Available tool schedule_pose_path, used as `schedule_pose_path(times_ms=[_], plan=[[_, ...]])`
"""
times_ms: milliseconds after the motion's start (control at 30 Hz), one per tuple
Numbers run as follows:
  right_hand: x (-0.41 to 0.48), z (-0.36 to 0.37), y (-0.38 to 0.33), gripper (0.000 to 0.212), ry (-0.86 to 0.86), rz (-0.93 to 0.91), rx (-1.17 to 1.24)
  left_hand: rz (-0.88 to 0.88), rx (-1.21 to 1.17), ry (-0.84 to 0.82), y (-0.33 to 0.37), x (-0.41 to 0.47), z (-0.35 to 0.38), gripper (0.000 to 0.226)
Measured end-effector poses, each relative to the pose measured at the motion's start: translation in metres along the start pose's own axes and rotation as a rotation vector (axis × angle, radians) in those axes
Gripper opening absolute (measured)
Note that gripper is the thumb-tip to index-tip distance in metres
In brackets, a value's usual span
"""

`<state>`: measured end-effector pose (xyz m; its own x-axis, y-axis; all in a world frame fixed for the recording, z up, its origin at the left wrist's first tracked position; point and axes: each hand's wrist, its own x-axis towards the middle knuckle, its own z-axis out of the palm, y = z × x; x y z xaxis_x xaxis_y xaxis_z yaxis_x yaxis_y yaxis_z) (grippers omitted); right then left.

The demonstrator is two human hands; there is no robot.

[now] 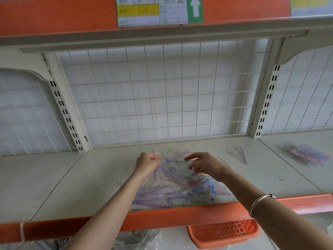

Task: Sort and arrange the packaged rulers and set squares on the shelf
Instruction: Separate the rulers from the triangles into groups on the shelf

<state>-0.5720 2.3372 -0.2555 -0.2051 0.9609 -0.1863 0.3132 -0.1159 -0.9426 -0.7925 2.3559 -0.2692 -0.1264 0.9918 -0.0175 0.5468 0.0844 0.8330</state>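
Note:
A loose pile of packaged rulers and set squares [182, 190] in clear printed sleeves lies on the white shelf [90, 177], reaching to its orange front lip. Above the pile's far end, both hands hold up one clear packaged ruler set [173, 163]. My left hand [146, 164] grips its left edge with curled fingers. My right hand [203, 164] pinches its right side between thumb and fingers. A single clear set square [237, 153] lies flat to the right, apart from the pile. Another small heap of packages [306, 153] sits blurred on the neighbouring shelf section at far right.
A white wire grid panel [162, 91] backs the shelf between slotted uprights. An upper orange shelf [54, 18] with a green-edged label [158, 11] overhangs. Below the front lip sit an orange perforated basket [223, 231] and bagged goods [137, 239].

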Motion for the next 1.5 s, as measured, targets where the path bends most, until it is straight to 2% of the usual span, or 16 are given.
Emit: schedule_pose_path(times_ms=[133, 300, 467, 633, 733, 867, 967, 1100, 1233, 1400, 1500], plan=[[0.001, 0.009, -0.001, 0.022, 0.013, 0.004, 0.026, 0.032, 0.017, -0.015, 0.000, -0.004, 0.000, 0.029], [0.003, 0.024, -0.003, 0.038, 0.049, -0.040, -0.058, 0.094, 0.095, -0.044, 0.002, -0.011, 0.003, 0.049], [0.007, 0.035, -0.002, 0.058, 0.071, -0.081, -0.230, 0.115, 0.142, -0.025, 0.002, -0.012, 0.006, 0.048], [0.009, 0.024, -0.011, 0.034, 0.065, -0.026, -0.155, 0.090, 0.055, 0.054, 0.002, -0.010, 0.001, 0.015], [0.012, 0.015, -0.014, 0.018, 0.133, -0.018, -0.111, 0.057, 0.080, 0.068, 0.002, -0.005, -0.004, 0.016], [0.018, 0.007, -0.019, 0.012, 0.211, 0.027, 0.063, 0.033, 0.101, 0.036, 0.003, -0.002, -0.006, 0.022], [0.028, 0.014, -0.021, 0.015, 0.212, 0.097, 0.152, 0.017, 0.093, -0.003, 0.005, -0.002, -0.005, 0.032], [0.045, 0.033, -0.021, 0.034, 0.230, 0.182, 0.100, 0.012, 0.112, -0.036, 0.008, -0.004, -0.004, 0.048], [0.049, 0.044, -0.028, 0.003, 0.214, 0.189, 0.000, -0.006, 0.121, -0.023, 0.009, -0.002, -0.003, 0.051], [0.052, 0.052, -0.029, 0.025, 0.285, 0.223, 0.031, -0.032, 0.077, -0.027, 0.007, 0.000, -0.004, 0.051], [0.052, 0.053, -0.029, 0.027, 0.277, 0.242, 0.061, -0.065, 0.024, -0.028, 0.004, 0.001, -0.004, 0.051]])
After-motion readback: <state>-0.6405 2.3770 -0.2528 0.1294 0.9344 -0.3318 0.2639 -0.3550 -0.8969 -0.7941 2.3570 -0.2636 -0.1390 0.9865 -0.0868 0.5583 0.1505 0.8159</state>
